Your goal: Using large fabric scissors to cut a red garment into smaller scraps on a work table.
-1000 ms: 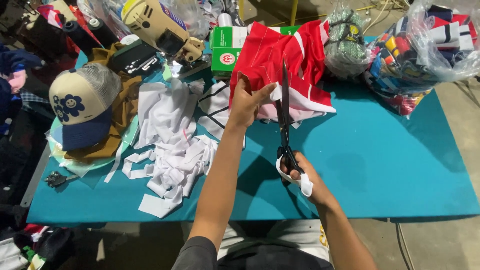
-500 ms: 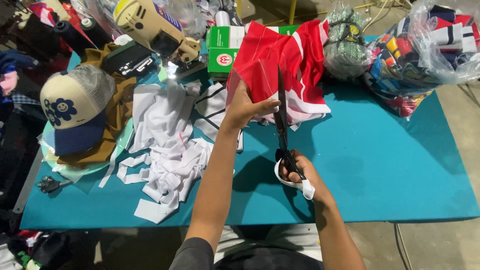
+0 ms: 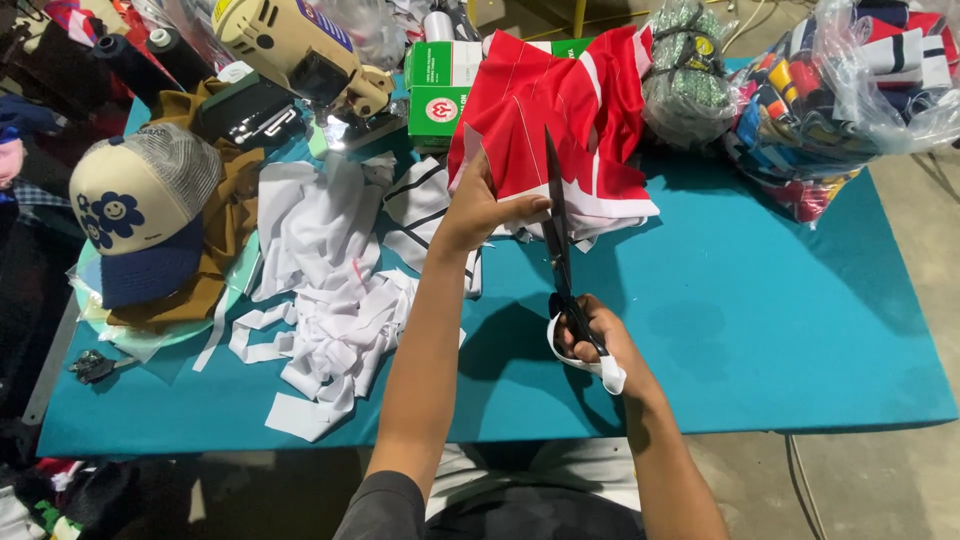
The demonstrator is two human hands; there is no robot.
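Note:
My left hand (image 3: 483, 204) grips the lower edge of a red fabric piece with white stripes (image 3: 560, 110) and holds it up over the teal table (image 3: 760, 320). My right hand (image 3: 592, 338) is closed around the white-wrapped handles of long black scissors (image 3: 557, 232). The blades point away from me and run up into the red fabric just right of my left thumb.
A heap of white fabric scraps (image 3: 330, 290) lies left of my arm. Further left sits a beige and blue cap (image 3: 140, 215) on brown cloth. A cream electric cutting machine (image 3: 290, 50), green boxes (image 3: 440, 90) and plastic bags of clothing (image 3: 840, 90) line the back.
The scissors and my right hand have stayed nearly in place along the red fabric. My left hand has shifted its grip slightly, and my view has drifted a little.

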